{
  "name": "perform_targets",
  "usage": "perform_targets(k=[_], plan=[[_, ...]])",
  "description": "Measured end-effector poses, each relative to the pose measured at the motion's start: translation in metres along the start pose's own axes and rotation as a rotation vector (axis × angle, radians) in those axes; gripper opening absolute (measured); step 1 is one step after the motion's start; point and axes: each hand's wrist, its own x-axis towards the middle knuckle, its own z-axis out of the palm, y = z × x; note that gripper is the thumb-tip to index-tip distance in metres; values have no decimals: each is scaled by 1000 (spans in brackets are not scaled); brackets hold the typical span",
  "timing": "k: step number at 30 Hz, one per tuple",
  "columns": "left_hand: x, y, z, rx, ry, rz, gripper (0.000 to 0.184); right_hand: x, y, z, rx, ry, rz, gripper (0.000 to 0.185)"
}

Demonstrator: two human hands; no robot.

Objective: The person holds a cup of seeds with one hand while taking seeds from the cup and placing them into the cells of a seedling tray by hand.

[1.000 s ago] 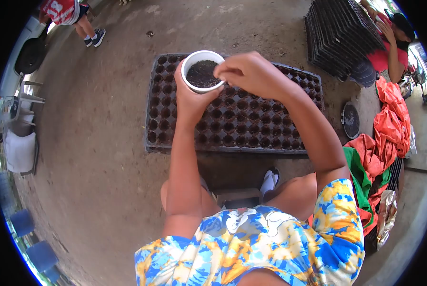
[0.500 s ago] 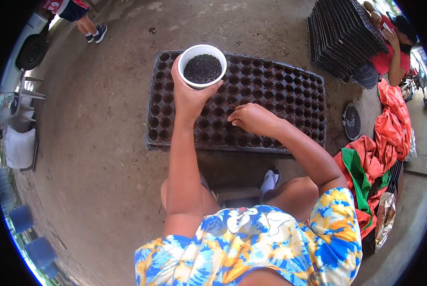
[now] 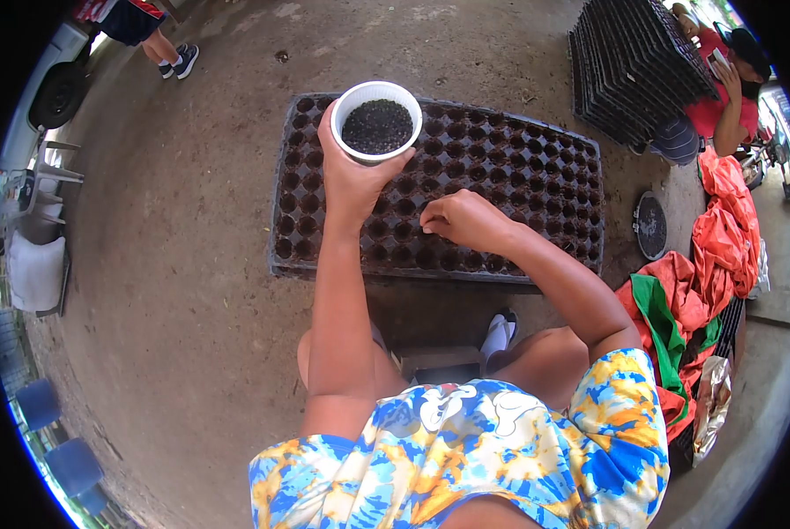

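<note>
T-shirt (image 3: 465,458) is blue, yel. & wht., tie-dye style, w/ short sleeves (image 3: 622,392) in same pattern. Wht. cartoon print (image 3: 511,413) w/ some red on chest. One foot has wht. sock (image 3: 498,338), dk. sandal.

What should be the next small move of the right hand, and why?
Perhaps the right hand should part its fingertips over a cell: they look pinched above the tray, while the left hand holds the cup of dark grains.

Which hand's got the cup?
The left hand: it grips the white cup. The right hand is apart from it, over the black cell tray.
</note>
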Motion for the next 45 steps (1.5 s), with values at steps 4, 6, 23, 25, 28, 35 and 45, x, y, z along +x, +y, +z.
perform_targets(k=[4,6,23,25,28,35,45], plan=[[0,-2,-1,15,2,7,94,0,1,-1,-26,-27,21,14],[0,-1,-2,24,1,-1,94,-1,-5,-6,-36,-37,57,14],[1,1,1,8,3,18,94,18,-20,0,3,-17,-19,15],[0,5,2,-1,3,17,94,21,-25,5,-26,-20,-57,15],[1,3,1,28,7,29,93,24,-21,9,-18,-18,-94,16],[1,4,0,32,13,38,92,23,-15,8,-15,-19,-154,17],[1,2,0,42,10,38,93,13,-23,12,17,-60,-124,19]])
